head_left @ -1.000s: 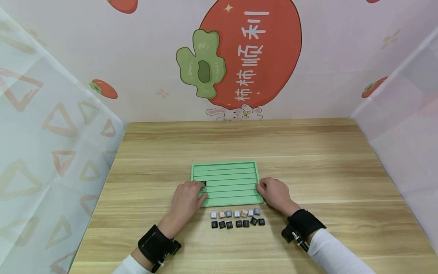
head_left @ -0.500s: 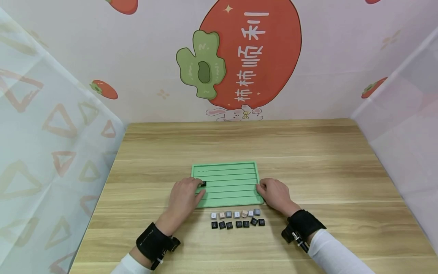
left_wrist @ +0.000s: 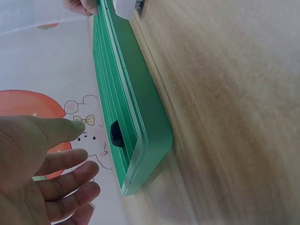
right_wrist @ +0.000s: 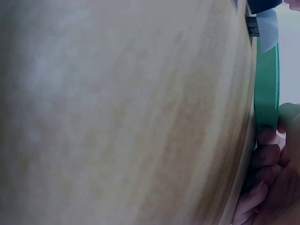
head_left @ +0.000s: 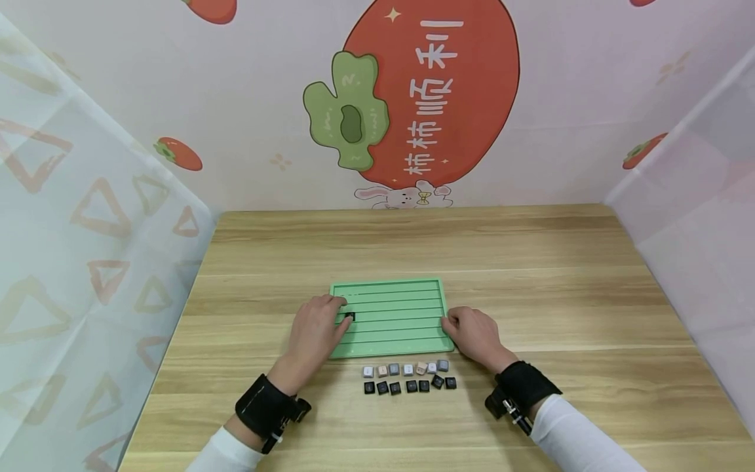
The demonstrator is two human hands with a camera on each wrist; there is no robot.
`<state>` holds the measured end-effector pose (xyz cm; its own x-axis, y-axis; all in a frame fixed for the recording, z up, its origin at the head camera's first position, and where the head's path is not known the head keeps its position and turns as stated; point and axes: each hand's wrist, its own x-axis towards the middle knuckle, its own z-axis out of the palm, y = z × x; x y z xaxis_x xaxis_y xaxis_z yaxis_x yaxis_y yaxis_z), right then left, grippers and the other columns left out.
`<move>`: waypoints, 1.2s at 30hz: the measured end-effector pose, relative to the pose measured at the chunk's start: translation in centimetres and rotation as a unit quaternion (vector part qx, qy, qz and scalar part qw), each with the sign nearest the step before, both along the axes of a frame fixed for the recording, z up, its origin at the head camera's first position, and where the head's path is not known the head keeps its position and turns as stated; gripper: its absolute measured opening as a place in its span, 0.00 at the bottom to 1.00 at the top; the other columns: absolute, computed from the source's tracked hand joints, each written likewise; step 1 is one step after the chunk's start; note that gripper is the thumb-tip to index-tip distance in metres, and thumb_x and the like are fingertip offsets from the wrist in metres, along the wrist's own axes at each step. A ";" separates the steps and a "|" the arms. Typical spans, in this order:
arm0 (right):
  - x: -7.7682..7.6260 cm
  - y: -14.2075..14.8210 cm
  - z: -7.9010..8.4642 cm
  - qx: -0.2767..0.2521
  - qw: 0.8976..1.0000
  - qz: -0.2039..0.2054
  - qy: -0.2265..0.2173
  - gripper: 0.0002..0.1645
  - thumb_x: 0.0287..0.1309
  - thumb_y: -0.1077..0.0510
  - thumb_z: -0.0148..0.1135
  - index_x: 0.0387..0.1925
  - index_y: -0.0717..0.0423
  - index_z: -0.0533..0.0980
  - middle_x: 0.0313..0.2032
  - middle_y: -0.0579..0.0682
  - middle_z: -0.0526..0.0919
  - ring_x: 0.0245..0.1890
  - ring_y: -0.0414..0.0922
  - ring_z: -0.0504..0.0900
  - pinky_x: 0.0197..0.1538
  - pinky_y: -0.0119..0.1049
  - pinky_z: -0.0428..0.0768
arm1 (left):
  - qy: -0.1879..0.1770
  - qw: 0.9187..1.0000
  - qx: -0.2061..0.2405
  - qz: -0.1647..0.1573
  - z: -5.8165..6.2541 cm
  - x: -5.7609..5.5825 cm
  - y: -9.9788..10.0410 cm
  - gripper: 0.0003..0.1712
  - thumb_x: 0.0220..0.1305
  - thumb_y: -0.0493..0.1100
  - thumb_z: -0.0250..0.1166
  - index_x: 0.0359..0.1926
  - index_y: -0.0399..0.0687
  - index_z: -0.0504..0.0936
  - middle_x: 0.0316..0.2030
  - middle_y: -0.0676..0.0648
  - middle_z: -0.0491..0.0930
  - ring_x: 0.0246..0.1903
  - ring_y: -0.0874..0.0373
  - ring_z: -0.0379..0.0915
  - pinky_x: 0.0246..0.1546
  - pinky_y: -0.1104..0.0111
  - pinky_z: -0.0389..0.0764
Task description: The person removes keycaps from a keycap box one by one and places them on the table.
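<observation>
A shallow green tray [head_left: 401, 328] with raised ridges lies on the table. One black keycap [left_wrist: 116, 134] sits between ridges near its left end. My left hand [head_left: 315, 331] hovers over that end, its fingers loosely spread and holding nothing. In the left wrist view, a gap shows between the thumb and the keycap. At the opposite end, my right hand [head_left: 476, 335] grips the tray's right edge. The right wrist view shows its thumb [right_wrist: 288, 116] at the top of the rim and curled fingers [right_wrist: 265, 157] against the side.
In front of the tray lie two rows of loose keycaps: a row of white, beige and grey keycaps [head_left: 408, 370], and a row of black keycaps [head_left: 411, 387] nearer me. A printed cloth backdrop [head_left: 265, 98] stands behind the wooden table [head_left: 531, 262].
My left hand has drawn back slightly to the left from the black keycap, and its fingers have spread off it. The keycap stays in the tray. My right hand has not moved.
</observation>
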<state>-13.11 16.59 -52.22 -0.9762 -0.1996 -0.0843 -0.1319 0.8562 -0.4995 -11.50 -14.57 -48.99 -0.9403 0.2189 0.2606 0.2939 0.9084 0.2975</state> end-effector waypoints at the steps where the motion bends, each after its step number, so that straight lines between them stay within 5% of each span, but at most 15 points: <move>1: 0.0 0.0 0.0 0.000 1.000 0.000 0.000 0.30 0.68 0.53 0.59 0.12 0.46 0.58 0.13 0.40 0.56 0.14 0.39 0.56 0.23 0.31 0.50 | -0.002 1.000 -0.001 -0.001 0.0 -0.1 0.0 0.17 0.57 0.45 0.76 0.44 0.41 0.87 0.40 0.42 0.88 0.39 0.46 0.84 0.38 0.54 0.82; 36: 0.0 -0.1 0.2 0.003 1.000 -0.001 0.005 0.30 0.68 0.53 0.59 0.12 0.46 0.58 0.12 0.40 0.56 0.14 0.38 0.57 0.23 0.30 0.51 | -0.071 0.997 -0.035 0.006 -1.0 -1.3 0.6 0.20 0.58 0.43 0.76 0.51 0.42 0.86 0.46 0.42 0.87 0.45 0.46 0.83 0.43 0.54 0.82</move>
<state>-13.13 16.52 -52.01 -0.9773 -0.1975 -0.0764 -0.1349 0.8590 -0.4939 -12.76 -13.93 -50.03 -0.9694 0.2196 0.1095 0.2417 0.9320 0.2703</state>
